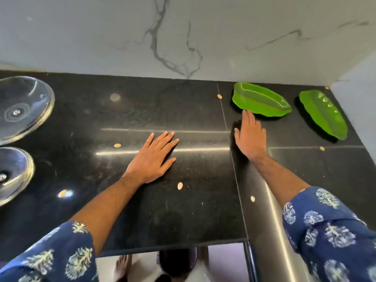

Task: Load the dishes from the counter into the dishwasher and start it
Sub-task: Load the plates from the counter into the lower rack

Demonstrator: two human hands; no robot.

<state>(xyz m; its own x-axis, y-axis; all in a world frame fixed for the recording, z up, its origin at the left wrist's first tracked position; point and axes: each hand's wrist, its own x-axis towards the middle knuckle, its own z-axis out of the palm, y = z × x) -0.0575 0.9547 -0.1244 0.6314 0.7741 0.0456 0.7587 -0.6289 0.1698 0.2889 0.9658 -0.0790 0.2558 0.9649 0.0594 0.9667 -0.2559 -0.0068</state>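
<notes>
The right hand [251, 137] reaches with straight fingers, its fingertips touching or just short of the near edge of a green leaf-shaped plate [261, 100]; it holds nothing. The left hand [151, 158] lies flat and spread on the polished black stone table [183, 210], left of that plate. A second leaf plate [325, 113] sits to the right of the first, and two clear glass bowls [22, 107] stand far to its left. The plate looks thin, stiff, glossy and light, probably slippery; pinching its raised rim at the near edge seems the best hold. The glass bowls look fragile. Pale seeds [180, 185] are scattered across the table.
</notes>
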